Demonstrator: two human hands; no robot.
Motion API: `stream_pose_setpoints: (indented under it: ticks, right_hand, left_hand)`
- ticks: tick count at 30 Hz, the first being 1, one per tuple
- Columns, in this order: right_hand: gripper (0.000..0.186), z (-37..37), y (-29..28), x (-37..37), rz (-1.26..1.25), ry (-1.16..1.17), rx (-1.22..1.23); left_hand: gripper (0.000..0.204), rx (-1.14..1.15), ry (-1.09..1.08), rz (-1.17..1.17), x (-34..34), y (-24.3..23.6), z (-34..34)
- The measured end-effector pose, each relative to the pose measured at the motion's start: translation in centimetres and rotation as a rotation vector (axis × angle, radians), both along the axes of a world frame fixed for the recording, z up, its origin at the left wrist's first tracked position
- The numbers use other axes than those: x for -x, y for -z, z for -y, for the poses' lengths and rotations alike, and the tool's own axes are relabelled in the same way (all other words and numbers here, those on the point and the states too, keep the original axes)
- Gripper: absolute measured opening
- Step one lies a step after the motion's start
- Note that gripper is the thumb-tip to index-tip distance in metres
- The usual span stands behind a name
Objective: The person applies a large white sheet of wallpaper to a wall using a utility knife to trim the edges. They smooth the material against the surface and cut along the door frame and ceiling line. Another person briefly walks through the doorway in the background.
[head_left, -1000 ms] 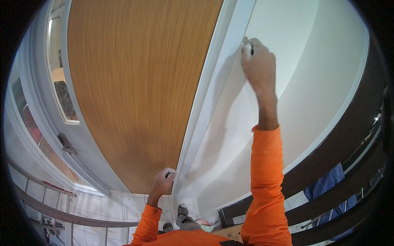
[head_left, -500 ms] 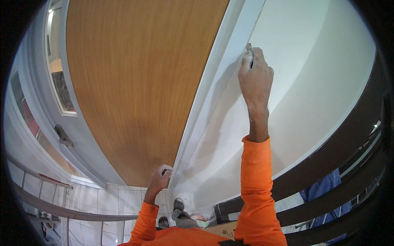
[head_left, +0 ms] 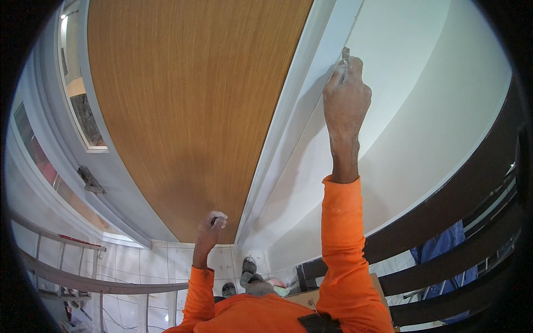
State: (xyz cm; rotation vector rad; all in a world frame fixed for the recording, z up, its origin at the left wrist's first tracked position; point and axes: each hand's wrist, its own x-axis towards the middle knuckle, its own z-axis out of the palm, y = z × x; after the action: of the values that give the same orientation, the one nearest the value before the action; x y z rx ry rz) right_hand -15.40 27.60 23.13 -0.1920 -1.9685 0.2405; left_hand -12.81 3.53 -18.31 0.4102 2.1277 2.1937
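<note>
My right hand [head_left: 348, 97] is closed on a small flat-tipped tool [head_left: 346, 53], most of it hidden in the fist. Its brownish tip rests at the thin seam [head_left: 313, 114] where the white door trim [head_left: 280, 108] meets the white wall [head_left: 397, 61]. White dust or paste coats the thumb and fingers. Lower down, my left hand [head_left: 206, 236] is curled in front of the wood-grain door panel [head_left: 189, 100], its fingertips whitened. Something small and dark shows between those fingers, too little to name. The left hand looks apart from the panel.
A grey-white door with a narrow glass pane [head_left: 84, 105] and a metal handle [head_left: 90, 180] stands at left. A curved rail [head_left: 105, 286] crosses lower left; dark rails [head_left: 438, 275] and blue cloth [head_left: 438, 252] lie lower right. A cardboard box [head_left: 302, 299] sits by my feet.
My right hand has moved slightly up along the seam with the tool. The left hand has shifted a little left and away from the trim, still curled.
</note>
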Motion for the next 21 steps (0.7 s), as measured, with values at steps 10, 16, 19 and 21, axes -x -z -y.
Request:
stream_pose_setpoints:
  ticks: [10, 16, 19, 21]
  right_hand:
    - [0.011, 0.1, 2.3, -3.0, 0.115, 0.012, -0.104]
    - [0.013, 1.0, 0.9, -4.0, -0.117, -0.051, 0.054]
    - [0.013, 1.6, -1.1, -2.5, -0.148, -0.083, 0.058]
    - [0.016, 1.1, -1.9, -1.1, -0.134, -0.043, -0.02]
  left_hand:
    - [0.013, 0.125, -0.005, -0.007, 0.1, -1.7, 2.0]
    - [0.016, 0.117, 0.046, -0.062, 0.9, -2.0, 1.2]
    - [0.018, 0.064, 0.087, -0.185, 1.7, -1.0, 0.0]
    - [0.016, 0.107, 0.161, -0.184, 1.3, -4.1, -1.3]
